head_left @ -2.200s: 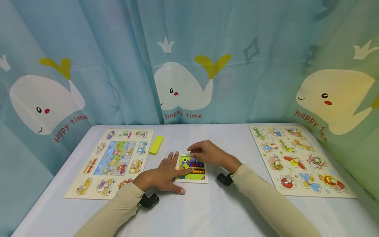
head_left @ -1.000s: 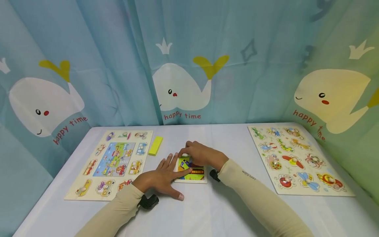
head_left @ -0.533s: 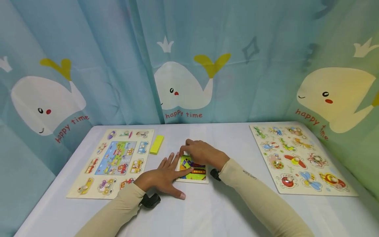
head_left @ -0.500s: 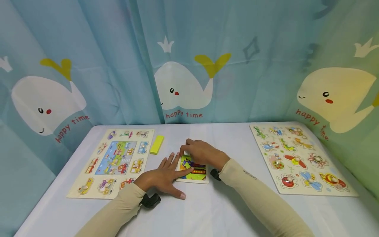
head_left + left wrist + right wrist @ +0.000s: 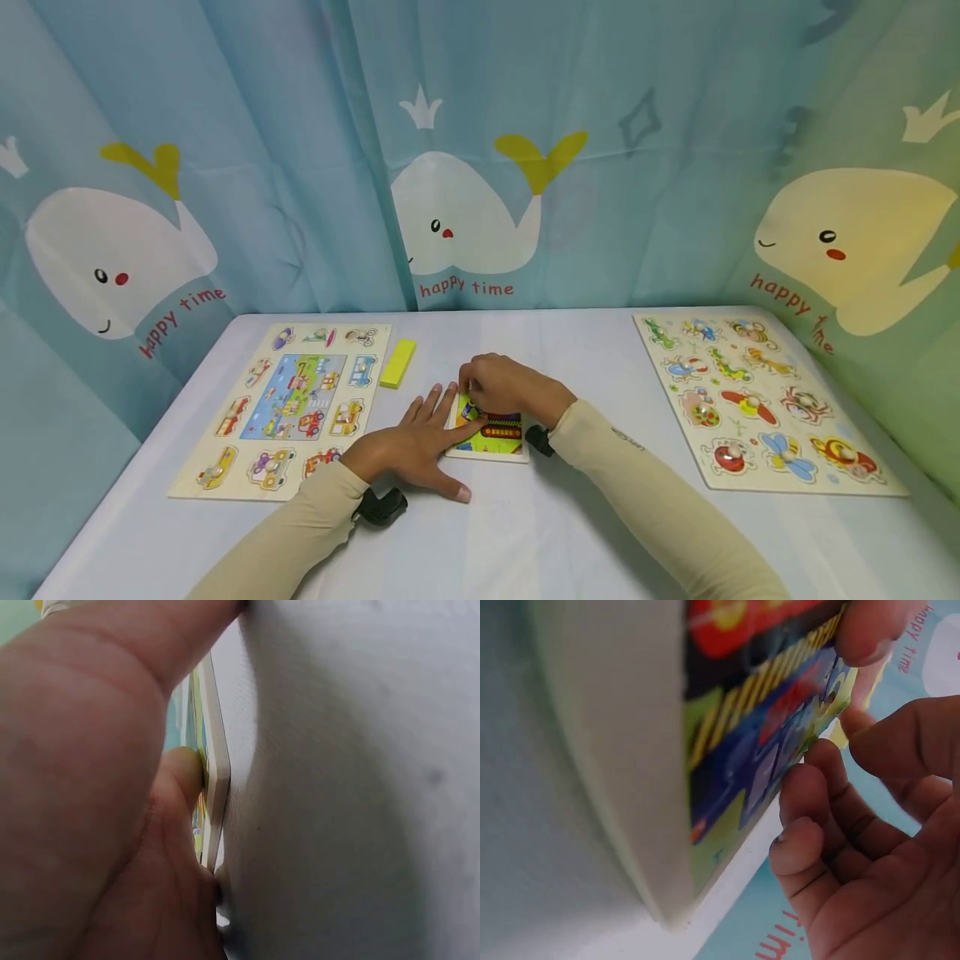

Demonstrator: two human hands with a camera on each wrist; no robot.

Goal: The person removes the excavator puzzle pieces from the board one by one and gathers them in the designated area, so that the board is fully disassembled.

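Observation:
A small square picture puzzle [image 5: 487,456] in a pale wooden frame lies mid-table, showing a colourful tracked digger. My left hand [image 5: 412,450] lies flat with spread fingers, its index finger pressing on the picture and its other fingertips along the frame's left side. Over the far left corner, my right hand [image 5: 498,385] bends its fingers down and pinches a puzzle piece [image 5: 832,697] at the far edge, partly hidden by the fingers. The right wrist view shows the thumb and index finger meeting at that edge. The left wrist view shows the frame's side beside my left hand.
At the left lies a vehicle peg puzzle board [image 5: 225,454]. An insect peg puzzle board [image 5: 750,400] is at the right. A yellow block [image 5: 397,363] rests behind my left hand. A whale-print curtain [image 5: 585,250] hangs along the table's far edge.
My right hand has moved left along the puzzle's far edge to its far left corner, and its fingers have bent in more. My left hand has stayed in place.

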